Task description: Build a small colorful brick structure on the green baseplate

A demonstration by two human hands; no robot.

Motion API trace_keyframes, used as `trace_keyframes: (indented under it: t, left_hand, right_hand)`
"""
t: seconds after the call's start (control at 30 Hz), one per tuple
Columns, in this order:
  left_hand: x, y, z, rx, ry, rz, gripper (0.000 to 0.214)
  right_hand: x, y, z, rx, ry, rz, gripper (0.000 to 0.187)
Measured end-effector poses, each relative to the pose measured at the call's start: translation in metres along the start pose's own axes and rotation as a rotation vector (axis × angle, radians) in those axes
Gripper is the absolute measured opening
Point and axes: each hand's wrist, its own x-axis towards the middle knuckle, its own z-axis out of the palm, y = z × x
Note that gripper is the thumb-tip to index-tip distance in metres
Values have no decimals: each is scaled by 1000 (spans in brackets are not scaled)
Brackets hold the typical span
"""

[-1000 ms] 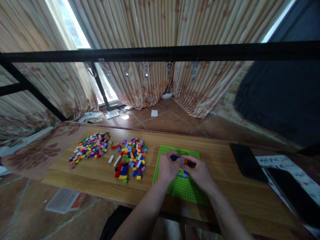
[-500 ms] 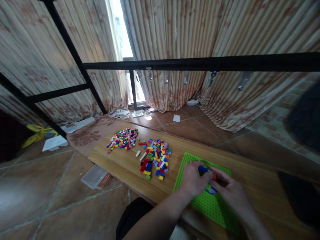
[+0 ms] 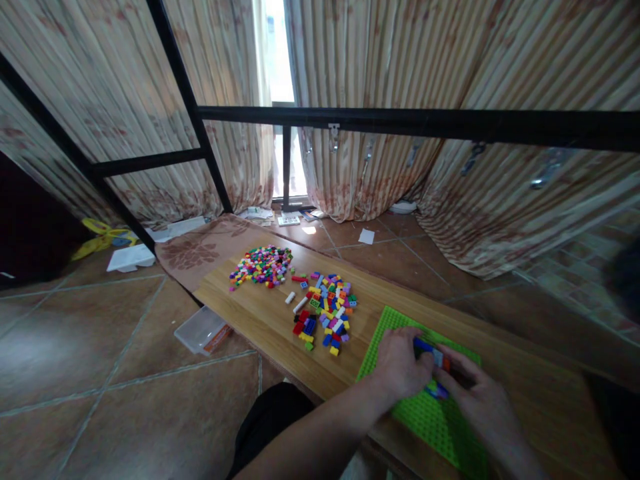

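Over a green studded baseplate [image 3: 425,420] my two hands meet around a small build of toy bricks [image 3: 434,355], with blue, light grey and orange-red parts showing. My left hand [image 3: 404,362] is closed on its left, blue end, the thumb pressed to the near side. On the orange-red end, the fingers and thumb of my right hand [image 3: 473,390] are closed. Just below, blue and purple bricks [image 3: 438,391] show near the plate; whether they join the held build I cannot tell. My fingers hide part of it.
Left of the baseplate, a pile of larger bricks [image 3: 327,303] lies on the wooden table [image 3: 265,317]. Further back is a heap of tiny bricks [image 3: 263,265]. A clear plastic box [image 3: 200,330] sits on the tiled floor. A black metal rail [image 3: 375,120] crosses beyond the table.
The view has shifted, so everything sits a little further right in the picture. Both hands keep their hold on the brick build over the baseplate.
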Motion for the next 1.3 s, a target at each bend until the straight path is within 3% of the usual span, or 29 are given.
trace_keyframes:
  t: [0.17, 0.27, 0.47, 0.6, 0.77, 0.97, 1.13, 1.3]
  left_hand:
    - [-1, -5, -5, -50, -9, 33, 57]
    - [1, -11, -14, -14, 90, 49, 50]
    - [12, -27, -61, 338, 410, 101, 43]
    - [12, -38, -78, 578, 395, -8, 57]
    - [-2, -39, -62, 712, 276, 0, 59]
    - [-16, -35, -40, 710, 239, 41, 61]
    - [-24, -37, -37, 657, 175, 64, 64]
    - [-28, -45, -41, 663, 209, 87, 64]
  right_hand:
    - [0, 0, 1, 9, 19, -20, 57]
    - [0, -2, 1, 2, 51, -18, 59]
    - [0, -1, -1, -43, 124, 13, 67]
    - [1, 4, -2, -111, 100, 1, 66]
    - [2, 3, -2, -145, 118, -37, 62]
    - [4, -2, -1, -190, 147, -19, 60]
    - [3, -3, -2, -203, 127, -15, 61]
    - [4, 0, -3, -227, 121, -2, 63]
